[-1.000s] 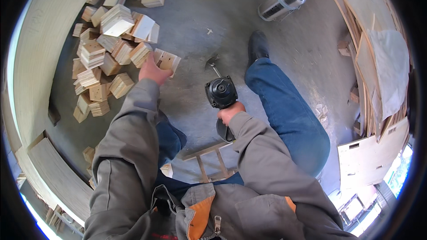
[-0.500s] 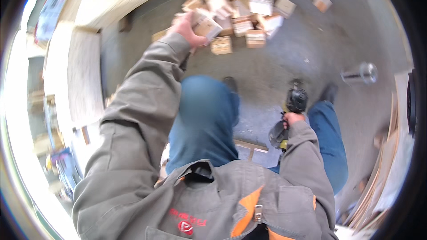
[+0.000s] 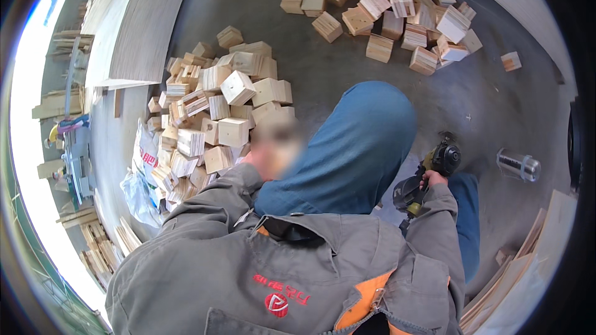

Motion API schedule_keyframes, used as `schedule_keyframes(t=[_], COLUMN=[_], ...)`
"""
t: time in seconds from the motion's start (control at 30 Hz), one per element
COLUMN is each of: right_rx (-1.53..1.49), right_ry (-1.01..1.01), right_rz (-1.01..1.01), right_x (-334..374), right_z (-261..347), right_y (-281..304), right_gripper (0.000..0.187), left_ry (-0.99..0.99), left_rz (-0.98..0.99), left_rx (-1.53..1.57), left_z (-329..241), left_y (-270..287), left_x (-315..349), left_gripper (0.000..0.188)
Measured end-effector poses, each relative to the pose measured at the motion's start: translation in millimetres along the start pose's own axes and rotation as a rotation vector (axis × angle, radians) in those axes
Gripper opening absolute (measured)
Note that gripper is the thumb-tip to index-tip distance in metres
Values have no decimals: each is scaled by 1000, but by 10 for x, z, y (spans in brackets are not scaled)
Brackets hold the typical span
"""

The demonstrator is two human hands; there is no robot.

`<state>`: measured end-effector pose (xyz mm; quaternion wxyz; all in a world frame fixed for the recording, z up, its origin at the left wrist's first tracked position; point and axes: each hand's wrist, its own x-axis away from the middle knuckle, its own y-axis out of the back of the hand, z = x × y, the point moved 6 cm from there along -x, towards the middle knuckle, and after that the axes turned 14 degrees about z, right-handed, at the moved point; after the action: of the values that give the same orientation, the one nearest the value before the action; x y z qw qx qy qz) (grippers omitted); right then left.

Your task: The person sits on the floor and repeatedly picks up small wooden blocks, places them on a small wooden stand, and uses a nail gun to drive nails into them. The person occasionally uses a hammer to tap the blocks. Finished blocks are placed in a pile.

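Note:
My right hand (image 3: 434, 178) is wrapped round the handle of a black and yellow-green nail gun (image 3: 444, 160), held low between my legs, with its round black drum beside my wrist. My left hand (image 3: 261, 156) reaches down beside my bent left knee, at the right edge of a large heap of pale wooden blocks (image 3: 234, 131). A blurred patch covers its fingers, so whether they hold a block cannot be made out. A second, looser pile of wooden blocks (image 3: 379, 3) lies on the floor farther ahead.
One block (image 3: 511, 61) sits apart at the far right. A clear cylindrical bottle (image 3: 519, 165) lies on the floor right of my right leg. Boards (image 3: 509, 273) lean at the lower right. Stacked panels (image 3: 133, 25) stand at the left, with a plastic bag (image 3: 141, 189) by the heap.
My left hand, which held a wooden block near the far pile, has come back to the near heap by my knee. My view has swung left. My right hand keeps hold of the nail gun.

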<state>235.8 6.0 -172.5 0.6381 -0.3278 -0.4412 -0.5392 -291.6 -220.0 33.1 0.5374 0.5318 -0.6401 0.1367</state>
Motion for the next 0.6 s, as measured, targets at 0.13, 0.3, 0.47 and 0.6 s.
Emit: schedule_keyframes(t=[0.13,0.3,0.47,0.6], right_rx=[32,31,30,-2], right_ry=[4,4,13,27], right_rz=[-10,-23,-1,-14], right_x=[34,37,-50,-23], right_z=[45,57,28,32], right_y=[-77,-115,-104,-53], right_gripper=[11,9,9,9], left_ry=[29,23,213,634], left_rz=[-117,-497,-858,-1059], left_rx=[-222,-254,-374,-343], left_z=[453,1147,1942,2179], left_y=[116,855,1978,2607], left_x=[237,626,1121,1554], left_gripper=[111,89,90,112])
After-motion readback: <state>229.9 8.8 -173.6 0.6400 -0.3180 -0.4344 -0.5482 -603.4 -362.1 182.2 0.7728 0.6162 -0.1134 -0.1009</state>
